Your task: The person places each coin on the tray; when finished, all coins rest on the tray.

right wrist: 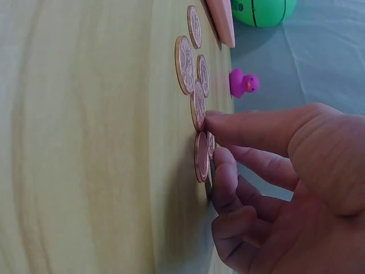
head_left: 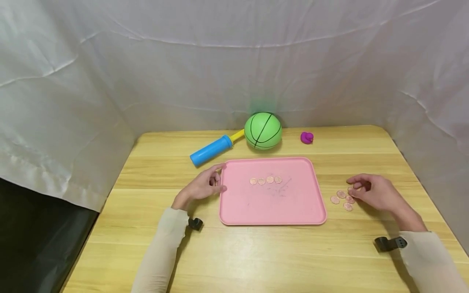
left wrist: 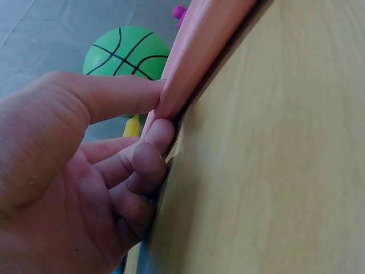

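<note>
My left hand [head_left: 201, 185] is at the left side of a pink tray [head_left: 271, 209]. In the left wrist view, the thumb presses the tray's rim [left wrist: 191, 63] and curled fingers lie against its edge. A short row of copper coins [head_left: 270, 180] lies on the tray. To its right, several more copper coins [head_left: 341, 194] lie loosely grouped on the table. My right hand [head_left: 375, 191] is over the far side of that group, its fingers bent. Its thumb and index fingertips are close around a partly hidden coin [right wrist: 211, 142]; whether they pinch it is unclear. Another coin [right wrist: 201, 157] is beside the fingertips.
Behind the tray, a green ball [head_left: 263, 131] touches or stands close to the yellow end of a blue pump [head_left: 211, 150]. A purple rubber duck [head_left: 307, 138] stands at the back right. Grey cloth [head_left: 205, 81] hangs behind the wooden table [head_left: 256, 256].
</note>
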The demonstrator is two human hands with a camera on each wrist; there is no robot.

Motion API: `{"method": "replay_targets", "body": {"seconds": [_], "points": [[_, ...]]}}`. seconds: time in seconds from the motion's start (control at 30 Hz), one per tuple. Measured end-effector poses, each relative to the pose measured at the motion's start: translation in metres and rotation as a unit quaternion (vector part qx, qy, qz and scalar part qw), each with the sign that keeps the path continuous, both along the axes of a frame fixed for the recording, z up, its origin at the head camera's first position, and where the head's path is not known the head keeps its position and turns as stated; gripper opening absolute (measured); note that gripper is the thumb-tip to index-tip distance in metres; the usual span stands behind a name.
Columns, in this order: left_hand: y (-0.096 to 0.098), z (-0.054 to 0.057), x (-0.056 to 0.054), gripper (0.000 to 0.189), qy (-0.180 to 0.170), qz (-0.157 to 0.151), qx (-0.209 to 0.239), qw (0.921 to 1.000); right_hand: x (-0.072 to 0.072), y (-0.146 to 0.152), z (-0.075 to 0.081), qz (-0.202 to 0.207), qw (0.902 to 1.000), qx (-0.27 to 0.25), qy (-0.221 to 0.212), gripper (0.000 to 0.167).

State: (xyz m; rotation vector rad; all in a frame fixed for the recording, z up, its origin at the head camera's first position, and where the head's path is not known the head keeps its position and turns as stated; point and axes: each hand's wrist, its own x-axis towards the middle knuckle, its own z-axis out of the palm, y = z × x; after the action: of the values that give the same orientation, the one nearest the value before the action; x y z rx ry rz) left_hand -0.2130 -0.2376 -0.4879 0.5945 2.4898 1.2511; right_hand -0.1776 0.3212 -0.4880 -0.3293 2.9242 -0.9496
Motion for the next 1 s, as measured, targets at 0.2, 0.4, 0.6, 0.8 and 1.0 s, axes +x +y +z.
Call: {"method": "replay_targets", "body": {"seconds": [0.2,0.4,0.6,0.8,1.0], "points": [[0.000,-0.001,-0.002,0.084,0.003,-0.001,-0.001,1.0000,0.000,-0.003,0.002,0.014,0.9998,-0.002,0.011,0.023],[0.000,-0.002,-0.002,0.084,0.001,-0.005,-0.002,1.0000,0.000,-0.005,0.003,0.011,0.9998,-0.016,0.010,0.027],[0.000,-0.002,0.000,0.084,0.001,0.000,-0.002,1.0000,0.002,-0.014,0.008,-0.015,0.9973,-0.072,0.006,0.030],[-0.001,-0.002,0.001,0.084,0.001,-0.003,0.000,1.0000,0.002,-0.032,0.015,-0.028,0.9957,-0.088,-0.002,0.030],[0.000,-0.001,0.000,0.084,0.002,0.000,-0.002,1.0000,0.001,-0.053,0.025,-0.017,0.9930,-0.113,-0.028,0.034]]}}
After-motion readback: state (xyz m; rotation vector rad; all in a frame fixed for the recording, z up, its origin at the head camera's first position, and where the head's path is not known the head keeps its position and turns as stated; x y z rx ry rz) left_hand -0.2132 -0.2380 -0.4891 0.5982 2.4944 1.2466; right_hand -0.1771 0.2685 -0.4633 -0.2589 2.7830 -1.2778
